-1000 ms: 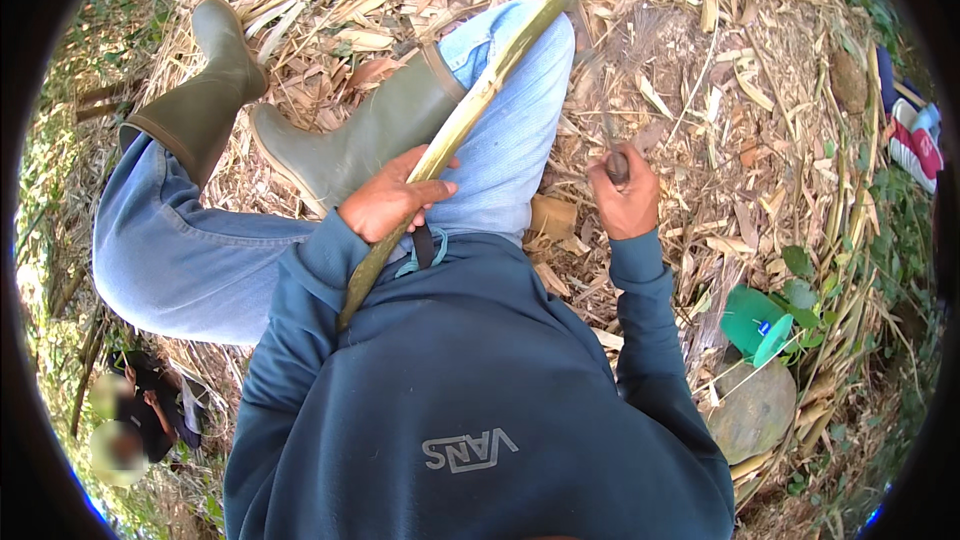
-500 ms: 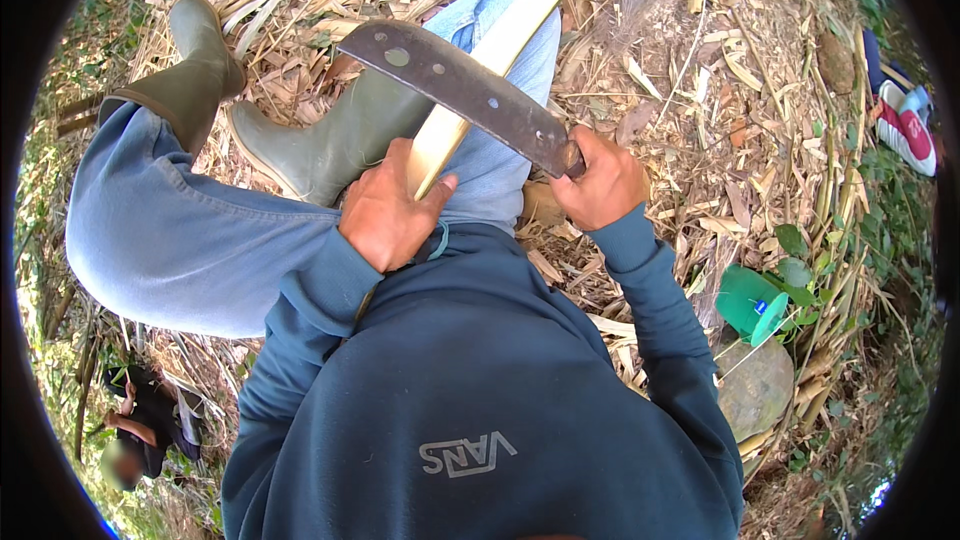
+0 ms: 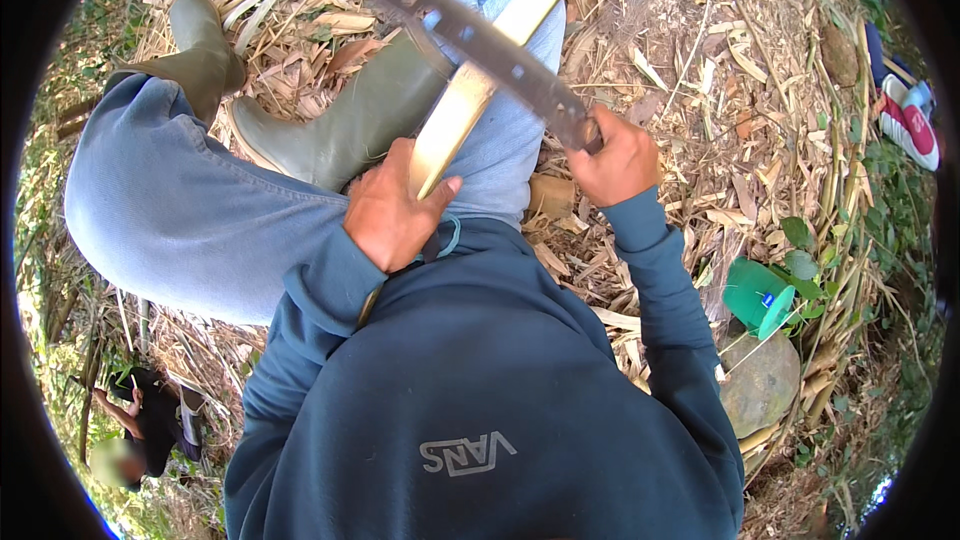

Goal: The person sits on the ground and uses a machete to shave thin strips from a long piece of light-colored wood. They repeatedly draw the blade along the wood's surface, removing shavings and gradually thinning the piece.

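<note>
My left hand [image 3: 390,208] is wrapped round the lower part of a pale split bamboo strip [image 3: 455,120], which slants up and to the right over my jeans-clad thigh. In my right hand [image 3: 618,158] is the handle of a machete [image 3: 500,62], its fingers closed round it. The dark, broad blade has several holes and is slightly smeared by motion. It lies across the strip above my left hand, pointing to the upper left. Whether the edge touches the strip or bites into it, I cannot tell.
My legs in rubber boots [image 3: 335,135] stretch to the left. Bamboo shavings and dry leaves [image 3: 690,60] cover the ground. On the right are a green plastic container [image 3: 755,298], a rock [image 3: 757,385] and red-and-white shoes [image 3: 912,125]. Another person [image 3: 150,425] sits at the lower left.
The machete has moved up and slightly right along the strip, away from my left hand, and my right hand has gone with it. My left hand keeps its hold with hardly any movement.
</note>
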Demonstrator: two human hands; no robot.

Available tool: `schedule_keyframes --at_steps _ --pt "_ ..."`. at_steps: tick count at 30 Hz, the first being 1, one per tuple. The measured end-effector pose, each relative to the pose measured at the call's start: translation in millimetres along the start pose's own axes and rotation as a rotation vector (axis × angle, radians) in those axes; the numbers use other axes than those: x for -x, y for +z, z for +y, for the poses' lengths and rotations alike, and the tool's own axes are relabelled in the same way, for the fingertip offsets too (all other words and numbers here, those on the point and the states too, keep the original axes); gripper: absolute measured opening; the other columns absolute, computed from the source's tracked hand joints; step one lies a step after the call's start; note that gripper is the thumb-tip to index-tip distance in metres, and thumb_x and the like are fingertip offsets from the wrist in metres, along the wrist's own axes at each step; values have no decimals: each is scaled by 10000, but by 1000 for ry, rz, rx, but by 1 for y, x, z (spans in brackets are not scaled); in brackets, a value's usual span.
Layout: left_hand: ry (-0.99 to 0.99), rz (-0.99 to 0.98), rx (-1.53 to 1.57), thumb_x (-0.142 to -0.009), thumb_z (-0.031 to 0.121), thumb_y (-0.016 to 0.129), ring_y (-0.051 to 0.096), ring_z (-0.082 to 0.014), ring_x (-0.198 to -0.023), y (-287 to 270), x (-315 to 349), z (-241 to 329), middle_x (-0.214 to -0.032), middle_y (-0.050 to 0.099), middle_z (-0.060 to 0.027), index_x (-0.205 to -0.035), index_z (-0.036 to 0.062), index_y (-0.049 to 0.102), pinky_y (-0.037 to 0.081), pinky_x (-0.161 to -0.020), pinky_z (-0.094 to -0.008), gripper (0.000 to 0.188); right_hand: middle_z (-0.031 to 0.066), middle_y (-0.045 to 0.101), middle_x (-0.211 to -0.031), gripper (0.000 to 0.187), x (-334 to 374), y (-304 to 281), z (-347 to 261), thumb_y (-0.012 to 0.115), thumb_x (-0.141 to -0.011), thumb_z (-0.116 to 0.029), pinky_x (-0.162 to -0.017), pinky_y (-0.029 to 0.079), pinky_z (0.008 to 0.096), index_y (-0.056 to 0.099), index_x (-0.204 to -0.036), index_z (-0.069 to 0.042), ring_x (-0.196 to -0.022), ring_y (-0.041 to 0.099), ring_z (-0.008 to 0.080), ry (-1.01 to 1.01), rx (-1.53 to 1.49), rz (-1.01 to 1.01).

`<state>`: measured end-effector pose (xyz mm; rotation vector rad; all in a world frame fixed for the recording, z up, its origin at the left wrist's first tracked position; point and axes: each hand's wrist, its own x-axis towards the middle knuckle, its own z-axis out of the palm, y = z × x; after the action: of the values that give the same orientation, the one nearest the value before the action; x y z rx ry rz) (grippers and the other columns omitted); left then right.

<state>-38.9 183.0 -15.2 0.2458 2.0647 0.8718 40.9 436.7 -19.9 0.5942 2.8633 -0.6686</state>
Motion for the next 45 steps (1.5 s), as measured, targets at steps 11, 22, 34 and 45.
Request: schedule_keyframes --at_steps 11,22,34,45 --pt "36 6 -12 -892 296 725 641 -443 -904 5 5 -7 -928 662 -245 -1096 10 539 491 -783 -468 398 144 614 -642 241 2 -14 8 713 -805 -279 -538 476 435 639 -854 -55 -557 624 346 88 -12 -115" --pt "78 12 44 -886 277 733 605 -388 -824 7 6 -12 -885 626 -225 -1113 6 545 474 -770 -427 400 153 544 -538 182 10 -17 23 669 -808 -218 -517 448 431 645 -825 -38 -492 573 342 -134 58 -62" --pt "72 -31 164 -882 203 743 528 -195 -811 7 7 -19 -887 598 -155 -1169 -7 551 467 -796 -352 405 166 639 -626 194 -22 -23 42 677 -758 -225 -600 523 441 675 -871 -68 -620 656 372 105 114 -135" --pt "62 -66 139 -871 163 737 560 -230 -899 0 8 -18 -1000 633 -193 -1218 -25 537 463 -875 -348 442 125 522 -539 236 -51 -28 66 653 -809 -251 -566 462 398 637 -792 -17 -514 541 253 210 55 -92"
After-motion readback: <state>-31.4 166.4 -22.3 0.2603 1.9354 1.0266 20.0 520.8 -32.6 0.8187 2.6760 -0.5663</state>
